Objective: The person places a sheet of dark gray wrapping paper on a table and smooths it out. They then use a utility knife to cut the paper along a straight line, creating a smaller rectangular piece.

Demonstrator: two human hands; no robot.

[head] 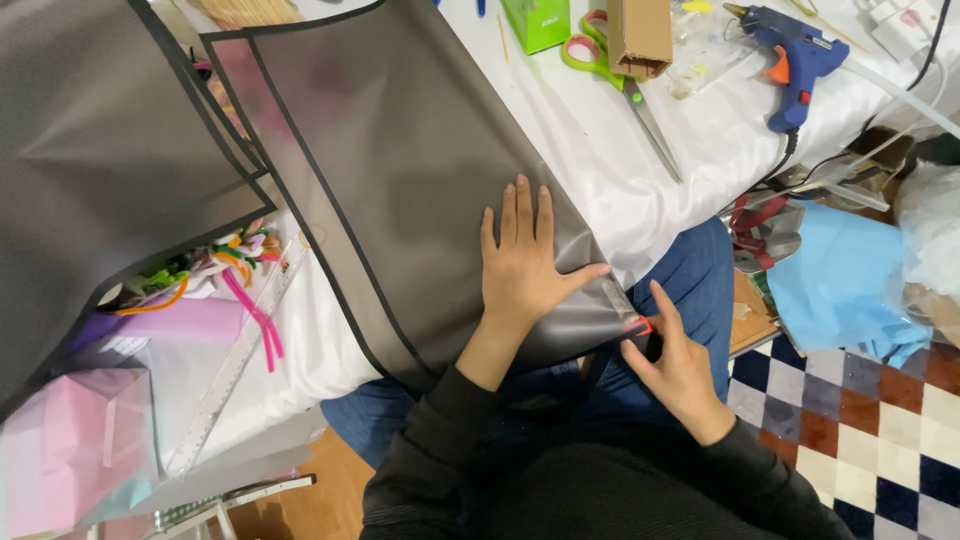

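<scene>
Grey translucent sheet [400,170] with a thin black border line lies across the white-covered surface [620,150] and hangs over its near edge toward your lap. Your left hand [522,265] is spread flat on the lower corner of this sheet, fingers released and stretched out, pressing it down just where the surface ends. Your right hand [672,358] is just beside that corner, with its fingers grasping a small cutting tool with a red part [632,318]; I cannot tell exactly what kind of blade it is.

The tool touches the sheet at the corner edge, so I judge the cutting is only at its start: no long cut line shows, and almost the whole sheet is uncut. A second grey sheet [90,160] lies to the left, partly over pink and green craft pieces [215,270], and it looks untouched by either hand. A clear ruler [235,360] lies apart, not in use. Scissors [620,70] and a blue glue gun [795,55] rest far up on the surface, well away from both hands.
</scene>
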